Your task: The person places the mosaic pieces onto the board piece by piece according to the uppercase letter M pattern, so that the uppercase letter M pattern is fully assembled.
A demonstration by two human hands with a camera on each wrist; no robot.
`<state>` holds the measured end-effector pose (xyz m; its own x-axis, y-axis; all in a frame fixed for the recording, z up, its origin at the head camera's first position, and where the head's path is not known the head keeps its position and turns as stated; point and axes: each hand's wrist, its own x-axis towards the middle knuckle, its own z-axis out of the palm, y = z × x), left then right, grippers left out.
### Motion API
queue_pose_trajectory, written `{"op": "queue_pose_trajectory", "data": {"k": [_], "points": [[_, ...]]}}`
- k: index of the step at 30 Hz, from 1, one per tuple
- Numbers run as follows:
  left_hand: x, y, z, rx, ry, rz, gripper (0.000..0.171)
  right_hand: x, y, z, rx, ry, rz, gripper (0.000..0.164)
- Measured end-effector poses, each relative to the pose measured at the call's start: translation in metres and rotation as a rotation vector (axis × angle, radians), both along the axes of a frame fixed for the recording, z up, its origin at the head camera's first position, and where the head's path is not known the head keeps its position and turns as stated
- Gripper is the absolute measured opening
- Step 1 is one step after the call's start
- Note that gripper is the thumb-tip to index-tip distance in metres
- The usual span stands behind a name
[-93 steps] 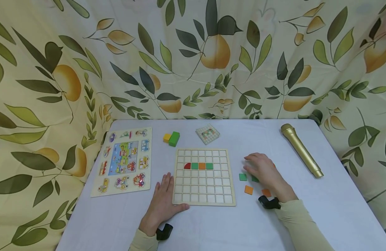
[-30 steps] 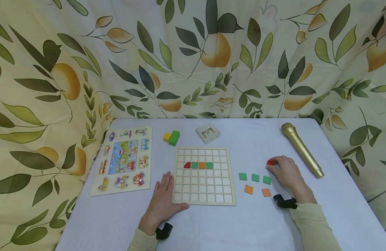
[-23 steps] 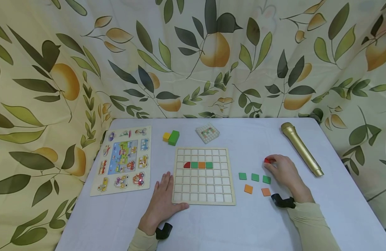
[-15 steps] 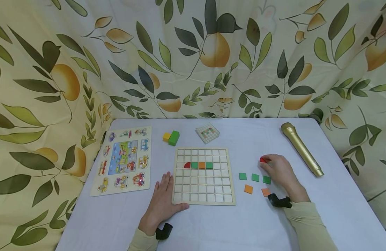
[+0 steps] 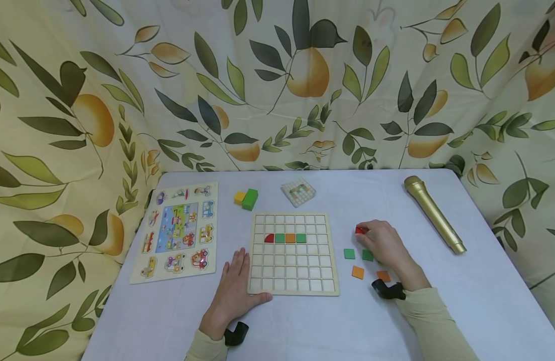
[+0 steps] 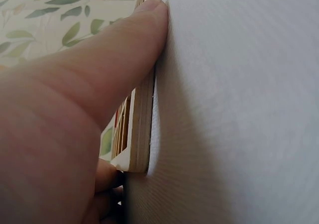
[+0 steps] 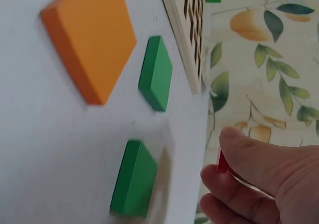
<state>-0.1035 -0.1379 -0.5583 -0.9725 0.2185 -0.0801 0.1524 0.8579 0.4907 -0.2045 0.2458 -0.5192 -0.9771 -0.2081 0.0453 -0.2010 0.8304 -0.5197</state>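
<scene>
My right hand [image 5: 386, 244] pinches a small red tile [image 5: 359, 230] between thumb and fingertips, above the table to the right of the wooden grid board [image 5: 294, 296]. In the right wrist view only a sliver of the red tile [image 7: 222, 163] shows. My left hand [image 5: 234, 288] rests against the board's lower left corner, fingers straight along its left side and thumb on the front edge. One row of the board holds a red rounded tile [image 5: 269, 238], a green tile [image 5: 280, 238], an orange tile [image 5: 290, 238] and another green tile [image 5: 301, 238].
Loose green tiles [image 5: 349, 254] and orange tiles [image 5: 358, 272] lie right of the board, some partly under my right hand. A pattern card [image 5: 304, 189] and a green block [image 5: 250, 199] lie behind it. A picture puzzle [image 5: 137, 271] is left, a gold microphone [image 5: 433, 213] right.
My right hand took hold of the red tile at the right and has carried it left toward the board. My left hand has stayed in place at the board's corner.
</scene>
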Motion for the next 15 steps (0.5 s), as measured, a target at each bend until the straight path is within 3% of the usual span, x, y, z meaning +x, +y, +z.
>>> {"op": "queue_pose_trajectory", "data": {"k": [15], "points": [[0.000,0.000,-0.001,0.004,0.011,-0.004,0.119,-0.004,-0.038,0.001,0.017,0.016,0.093,0.028]]}}
